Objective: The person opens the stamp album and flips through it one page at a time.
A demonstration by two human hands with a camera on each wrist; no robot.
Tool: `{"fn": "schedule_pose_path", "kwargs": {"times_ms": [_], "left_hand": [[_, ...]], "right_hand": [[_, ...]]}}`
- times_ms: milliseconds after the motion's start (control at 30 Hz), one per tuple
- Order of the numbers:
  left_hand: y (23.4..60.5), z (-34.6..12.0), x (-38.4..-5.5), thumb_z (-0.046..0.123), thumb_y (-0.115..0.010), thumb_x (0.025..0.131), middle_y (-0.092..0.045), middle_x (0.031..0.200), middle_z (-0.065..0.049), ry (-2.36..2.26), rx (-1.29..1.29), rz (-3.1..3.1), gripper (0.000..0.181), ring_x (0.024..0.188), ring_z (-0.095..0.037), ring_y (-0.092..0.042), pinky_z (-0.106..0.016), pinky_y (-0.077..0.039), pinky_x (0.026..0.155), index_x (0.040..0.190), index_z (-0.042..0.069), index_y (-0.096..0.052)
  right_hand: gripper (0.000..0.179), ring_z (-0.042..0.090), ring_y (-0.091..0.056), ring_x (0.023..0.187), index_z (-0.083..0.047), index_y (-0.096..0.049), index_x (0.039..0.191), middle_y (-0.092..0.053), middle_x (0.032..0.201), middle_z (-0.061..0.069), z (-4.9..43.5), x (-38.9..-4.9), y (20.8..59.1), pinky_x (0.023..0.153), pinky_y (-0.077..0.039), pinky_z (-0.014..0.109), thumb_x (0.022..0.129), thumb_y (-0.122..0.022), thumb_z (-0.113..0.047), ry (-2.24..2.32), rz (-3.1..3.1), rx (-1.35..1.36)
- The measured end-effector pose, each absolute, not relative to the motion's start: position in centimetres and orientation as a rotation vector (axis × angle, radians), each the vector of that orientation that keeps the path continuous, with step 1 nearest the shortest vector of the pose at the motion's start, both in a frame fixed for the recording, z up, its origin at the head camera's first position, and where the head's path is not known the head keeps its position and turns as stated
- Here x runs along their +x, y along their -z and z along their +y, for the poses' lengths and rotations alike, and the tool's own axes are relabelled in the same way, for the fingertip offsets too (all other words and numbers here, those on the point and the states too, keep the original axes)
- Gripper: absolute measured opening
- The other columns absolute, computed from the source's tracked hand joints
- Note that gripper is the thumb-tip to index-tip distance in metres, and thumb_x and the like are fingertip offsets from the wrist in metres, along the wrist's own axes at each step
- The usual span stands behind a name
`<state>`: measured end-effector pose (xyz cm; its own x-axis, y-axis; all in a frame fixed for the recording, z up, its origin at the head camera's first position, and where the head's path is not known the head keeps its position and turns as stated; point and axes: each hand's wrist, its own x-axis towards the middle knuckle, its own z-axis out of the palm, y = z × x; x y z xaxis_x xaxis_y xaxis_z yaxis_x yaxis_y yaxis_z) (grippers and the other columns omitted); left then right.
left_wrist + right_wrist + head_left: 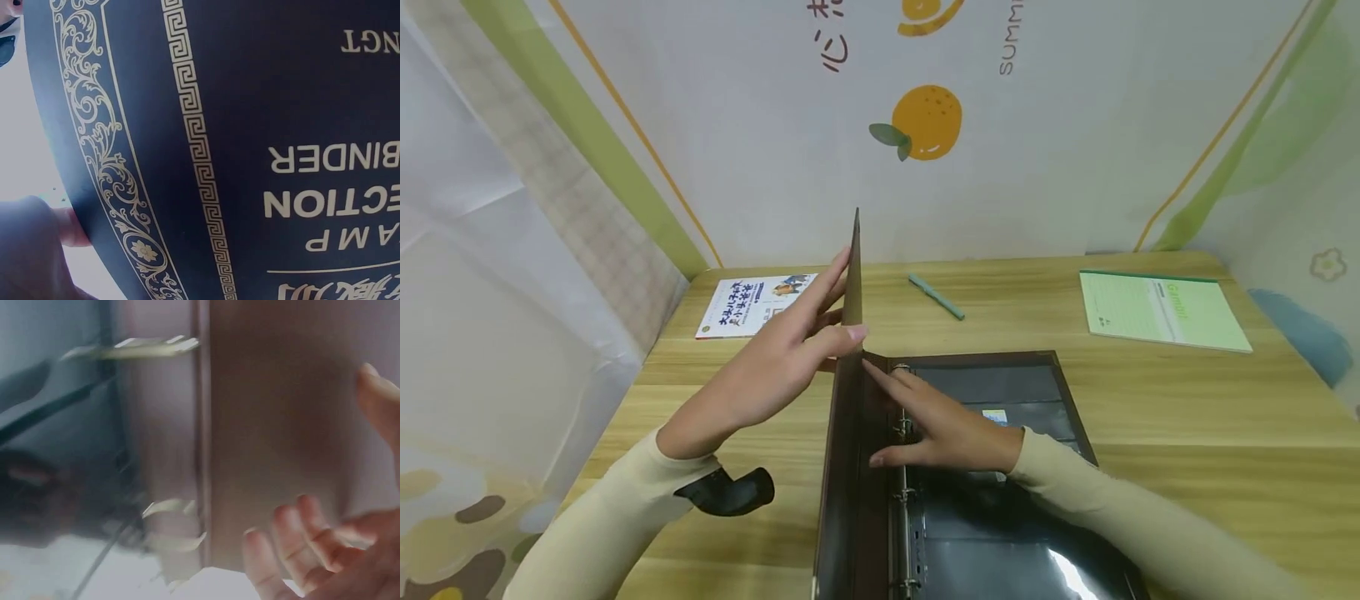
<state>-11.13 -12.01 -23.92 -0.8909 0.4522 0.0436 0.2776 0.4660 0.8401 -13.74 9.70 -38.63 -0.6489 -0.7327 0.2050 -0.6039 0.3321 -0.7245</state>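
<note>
The open binder (874,500) lies on the near middle of the tabletop (1210,408), its long axis running from the person toward the far edge, with the ring side to the left and its pages (992,517) to the right. Its cover (842,450) stands upright, nearly edge-on to the head view. The left hand (767,371) pinches the cover at its edge, fingers long against the outer face; the right hand (951,425) is spread over the metal rings (906,493), though the blurred right wrist view leaves me unable to tell whether its fingertips touch the cover's inner side. The right hand and sleeve (1120,500) block part of the pages. Beyond are a booklet (745,304) at the left, partly hidden behind the left hand, a green pen (936,297) and a pale green notebook (1161,310) at the right. The cover is dark outside, with gold scrollwork, a key-pattern band and upside-down lettering including "BINDER" in the left wrist view; inside, it is brown, and the black pages carry glossy pockets.
</note>
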Motion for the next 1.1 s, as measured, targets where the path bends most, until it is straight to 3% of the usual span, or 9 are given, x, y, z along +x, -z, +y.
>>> {"fn": "schedule_pose_path", "kwargs": {"times_ms": [133,300,500,700,767,833,933,1100], "left_hand": [[24.2,-12.8,-11.1,0.032,-0.047,0.103,-0.016,0.169,-0.001,-1.422,0.619,2.53,0.074,0.152,-0.031,-0.032,-0.055,-0.049,0.105,0.159,0.047,-0.002],[24.4,-13.8,-10.9,0.029,-0.044,0.103,-0.016,0.169,-0.002,-1.531,0.586,2.444,0.071,0.153,-0.029,-0.029,-0.061,-0.04,0.112,0.159,0.048,-0.004],[24.3,-14.8,-10.2,0.026,-0.041,0.103,-0.014,0.169,-0.006,-1.652,0.539,2.348,0.07,0.155,-0.031,-0.021,-0.068,-0.023,0.118,0.16,0.046,-0.007],[24.9,-15.6,-10.2,0.017,-0.037,0.103,-0.009,0.17,0.001,-1.8,0.572,2.247,0.07,0.157,-0.024,-0.011,-0.06,-0.009,0.123,0.162,0.039,-0.009],[25.1,-15.9,-10.2,0.016,-0.035,0.103,-0.009,0.17,0.003,-1.852,0.597,2.198,0.069,0.156,-0.021,-0.015,-0.05,-0.017,0.125,0.162,0.038,-0.009],[25.4,-16.3,-10.1,0.014,-0.033,0.103,-0.012,0.17,0.001,-1.92,0.628,2.114,0.068,0.152,-0.019,-0.029,-0.038,-0.03,0.121,0.163,0.036,-0.009],[25.9,-17.0,-9.9,0.013,-0.029,0.103,-0.017,0.168,-0.005,-2.001,0.646,1.983,0.067,0.137,-0.016,-0.051,-0.027,-0.05,0.103,0.163,0.036,-0.007],[26.6,-17.8,-9.4,0.014,-0.026,0.103,-0.018,0.167,-0.003,-2.056,0.647,1.937,0.066,0.135,-0.011,-0.052,-0.026,-0.05,0.102,0.163,0.036,-0.008]], "right_hand": [[0.096,0.026,-0.042,0.141,-0.026,-0.019,0.163,-0.037,0.156,0.012,12.6,-13.8,40.2,0.109,-0.045,0.05,0.088,-0.074,-0.051,0.94,2.599,-1.217],[0.087,0.034,-0.042,0.142,-0.013,-0.033,0.159,-0.042,0.155,0.015,16.8,-14.0,42.4,0.112,-0.038,0.06,0.091,-0.071,-0.051,0.663,2.798,-1.256],[0.088,0.043,-0.025,0.152,-0.014,-0.033,0.159,-0.029,0.165,0.017,21.1,-13.8,43.0,0.116,-0.025,0.068,0.091,-0.067,-0.057,0.509,2.847,-1.122],[0.088,0.049,-0.016,0.153,-0.015,-0.033,0.16,-0.022,0.168,0.019,23.3,-13.6,43.1,0.116,-0.017,0.073,0.091,-0.063,-0.061,0.492,2.819,-1.002],[0.088,0.048,-0.014,0.154,-0.018,-0.032,0.16,-0.021,0.168,0.017,23.7,-13.6,43.3,0.117,-0.015,0.072,0.091,-0.062,-0.063,0.486,2.816,-0.975],[0.089,0.046,-0.013,0.155,-0.02,-0.031,0.16,-0.02,0.169,0.015,24.0,-13.6,43.3,0.118,-0.015,0.07,0.09,-0.062,-0.065,0.49,2.815,-0.954],[0.089,0.046,-0.013,0.155,-0.022,-0.031,0.16,-0.02,0.169,0.014,24.5,-13.5,43.4,0.12,-0.014,0.068,0.089,-0.062,-0.065,0.513,2.806,-0.937],[0.089,0.045,-0.013,0.155,-0.024,-0.031,0.16,-0.019,0.17,0.012,25.4,-13.3,43.6,0.122,-0.012,0.064,0.089,-0.063,-0.065,0.55,2.792,-0.915]]}}
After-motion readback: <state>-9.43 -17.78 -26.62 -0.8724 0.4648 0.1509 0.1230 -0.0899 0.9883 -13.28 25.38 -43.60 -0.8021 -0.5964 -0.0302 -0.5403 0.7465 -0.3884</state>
